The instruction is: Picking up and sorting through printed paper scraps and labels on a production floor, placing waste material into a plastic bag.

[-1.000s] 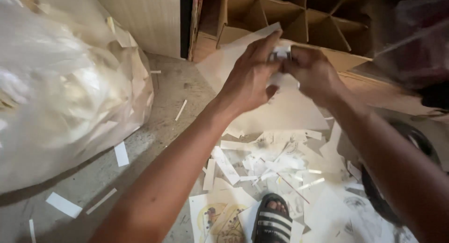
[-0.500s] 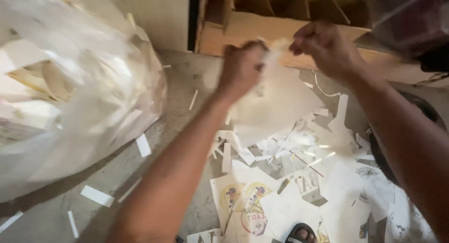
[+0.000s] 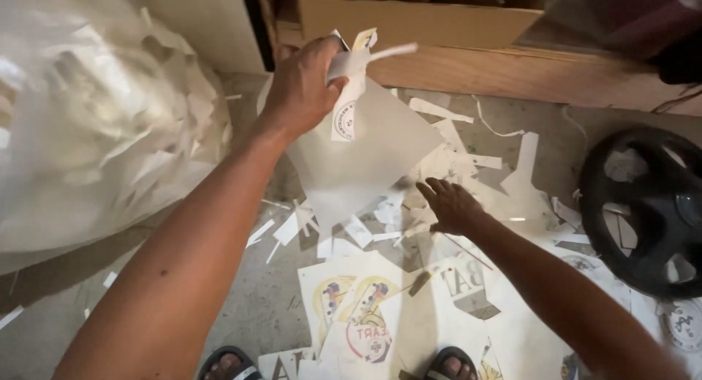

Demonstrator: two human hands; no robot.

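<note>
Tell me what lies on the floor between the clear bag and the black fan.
Head view: paper scraps, printed sheets and the right hand lie between bag and fan.

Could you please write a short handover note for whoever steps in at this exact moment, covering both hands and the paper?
Left hand: raised, gripping a large white sheet together with small printed cut-outs.
Right hand: open, fingers spread, low over the paper scraps on the floor, holding nothing.
Nearby: printed sheets by the feet, a full clear bag of offcuts at left, a black steering wheel at right.
Done: some pieces are in hand.
Left: many scraps lie loose on the floor.
</note>
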